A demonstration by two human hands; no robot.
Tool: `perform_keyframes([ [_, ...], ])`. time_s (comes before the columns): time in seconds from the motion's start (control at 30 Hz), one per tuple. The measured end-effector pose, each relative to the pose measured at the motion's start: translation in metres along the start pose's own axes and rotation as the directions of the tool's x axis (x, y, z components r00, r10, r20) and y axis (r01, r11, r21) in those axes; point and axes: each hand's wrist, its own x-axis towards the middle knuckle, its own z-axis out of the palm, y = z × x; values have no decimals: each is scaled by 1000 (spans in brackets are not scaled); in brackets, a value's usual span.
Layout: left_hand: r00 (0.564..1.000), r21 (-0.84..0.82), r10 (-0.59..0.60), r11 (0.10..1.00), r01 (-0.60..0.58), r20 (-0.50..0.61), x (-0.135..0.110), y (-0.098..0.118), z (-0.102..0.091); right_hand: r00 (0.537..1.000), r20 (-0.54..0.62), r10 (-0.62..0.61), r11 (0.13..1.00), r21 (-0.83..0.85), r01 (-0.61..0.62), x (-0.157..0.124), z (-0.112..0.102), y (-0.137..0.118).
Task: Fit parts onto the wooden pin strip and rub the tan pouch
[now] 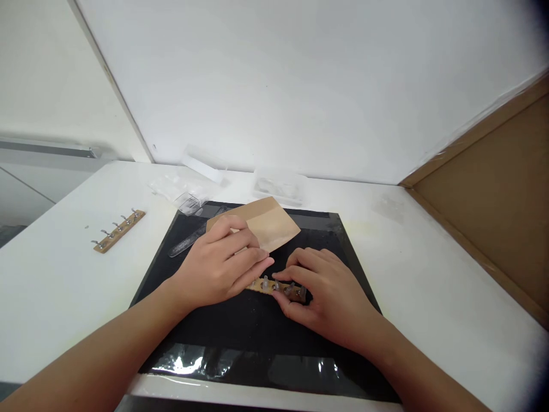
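A small wooden hook rail (pixel 295 292) with several little hooks lies across the black mat (pixel 257 332), its left end hidden by my left hand. My right hand (pixel 326 292) has thumb and fingers closed around the rail's hooks from the right. Fingers bent and pressed together, my left hand (pixel 221 260) is over the rail's left part; what it pinches is hidden. Just behind it is a creased tan paper piece (pixel 277 223), partly covered by the fingers. I cannot tell whether the left hand touches that paper.
A second wooden hook rail (pixel 120 230) sits on the white table (pixel 47 292) at left. Clear plastic bags (pixel 184 191) and a translucent box (pixel 278 186) are at the back. A clear strip (pixel 189 240) crosses the mat. A brown-framed panel (pixel 489 194) stands at right.
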Motion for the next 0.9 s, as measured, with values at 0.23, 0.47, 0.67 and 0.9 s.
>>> perform_keyframes([
  [0.23,1000,-2,-17,1000,17,-7,-1,0,0,1000,23,-4,1000,-4,4,0,-1,2],
  [0.47,1000,-1,-7,1000,7,-11,1,2,0,1000,21,-9,1000,27,8,-1,-1,3],
  [0.67,1000,7,-7,1000,7,-15,3,2,-1,1000,27,1,999,49,-2,-2,-1,5],
  [0.9,1000,9,-19,1000,19,-7,1,2,0,1000,11,4,1000,13,-4,0,-2,5],
])
